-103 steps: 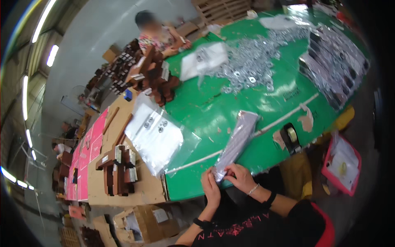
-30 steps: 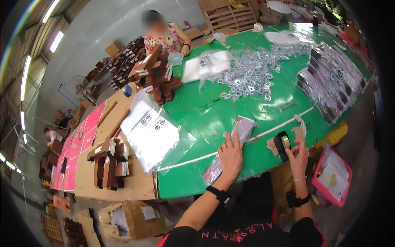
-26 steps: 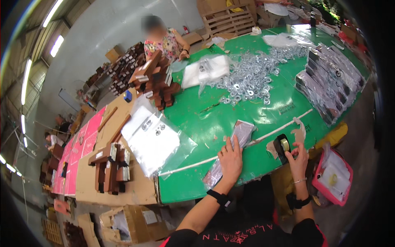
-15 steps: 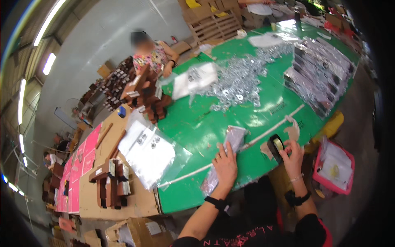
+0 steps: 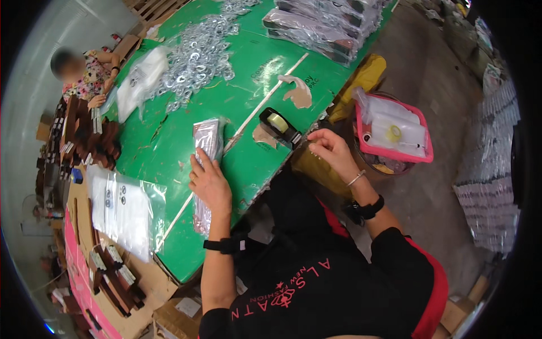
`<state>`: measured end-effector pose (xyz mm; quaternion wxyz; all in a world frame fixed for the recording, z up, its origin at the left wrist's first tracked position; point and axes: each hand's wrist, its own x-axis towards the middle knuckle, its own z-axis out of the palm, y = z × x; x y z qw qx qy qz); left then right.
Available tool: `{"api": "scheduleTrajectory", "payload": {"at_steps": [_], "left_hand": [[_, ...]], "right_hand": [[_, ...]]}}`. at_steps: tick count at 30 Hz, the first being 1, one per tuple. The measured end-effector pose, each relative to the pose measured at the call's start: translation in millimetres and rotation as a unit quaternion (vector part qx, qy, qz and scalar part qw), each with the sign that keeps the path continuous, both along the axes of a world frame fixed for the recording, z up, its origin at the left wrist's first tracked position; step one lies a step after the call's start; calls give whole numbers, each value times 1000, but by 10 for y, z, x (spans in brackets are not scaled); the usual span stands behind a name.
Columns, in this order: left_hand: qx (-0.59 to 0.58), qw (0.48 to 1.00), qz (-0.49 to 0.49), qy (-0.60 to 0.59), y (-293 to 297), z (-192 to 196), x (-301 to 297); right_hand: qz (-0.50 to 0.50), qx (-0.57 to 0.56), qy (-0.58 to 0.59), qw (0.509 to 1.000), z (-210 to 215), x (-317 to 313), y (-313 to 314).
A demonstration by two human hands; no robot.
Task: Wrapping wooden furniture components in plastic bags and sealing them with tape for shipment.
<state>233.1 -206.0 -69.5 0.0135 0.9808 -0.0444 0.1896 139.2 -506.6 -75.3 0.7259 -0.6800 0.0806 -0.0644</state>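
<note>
My left hand (image 5: 210,179) lies flat, fingers spread, on a long narrow package (image 5: 208,137) in clear plastic, pressing it on the green tabletop (image 5: 169,150). The package looks brownish inside; its middle is under my hand. To the right of it stands a black tape dispenser (image 5: 287,133) with a yellowish roll, close to the table edge. My right hand (image 5: 336,152) is just beyond the dispenser's near end, off the table, thumb and fingers bent toward each other in a pinch. Whatever is between those fingertips is too small to make out.
Torn brown paper (image 5: 297,91) lies behind the dispenser. Wrapped packages (image 5: 319,31) are stacked at the far edge, beside a heap of small clear packets (image 5: 195,56). Plastic bags (image 5: 121,206) and brown wooden parts (image 5: 113,277) lie left. A pink basket (image 5: 395,152) stands right. A co-worker (image 5: 90,73) sits far left.
The head view has swung to the right. My right hand has drawn away from the tape dispenser, toward me and right. My left hand remains on the package.
</note>
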Motion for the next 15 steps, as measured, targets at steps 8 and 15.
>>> {"api": "scheduleTrajectory", "payload": {"at_steps": [8, 15], "left_hand": [[2, 1000, 12, 14, 16, 41, -45], [-5, 1000, 5, 4, -54, 59, 24]], "right_hand": [[-41, 49, -22, 998, -286, 58, 157], [-103, -254, -31, 961, -145, 237, 155]]}}
